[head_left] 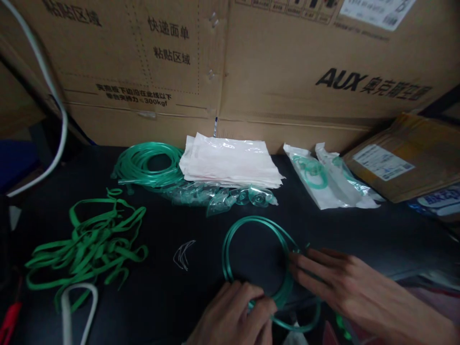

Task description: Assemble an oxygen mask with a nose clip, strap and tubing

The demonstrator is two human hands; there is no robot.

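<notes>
A loop of green clear plastic tubing [253,219] lies over the black tabletop in front of me, wound in a few turns. My left hand [239,311] is closed on the near side of the loop, with the tubing passing under its curled fingers. At the loop's right side, my right hand [341,282] pinches the tubing, fingertips pressed together near a tubing end. One length sags between the two hands along the table's near edge. What lies beneath the right palm is hidden.
Behind stand a larger tubing coil [151,165], white pouches [230,160], clear green masks [223,197] and packed sets [323,179]. Green elastic straps [97,239] lie left, near a white hook-shaped strip [81,287]. Thin metal strips [184,255] lie mid-table. Cardboard boxes [402,158] border the back.
</notes>
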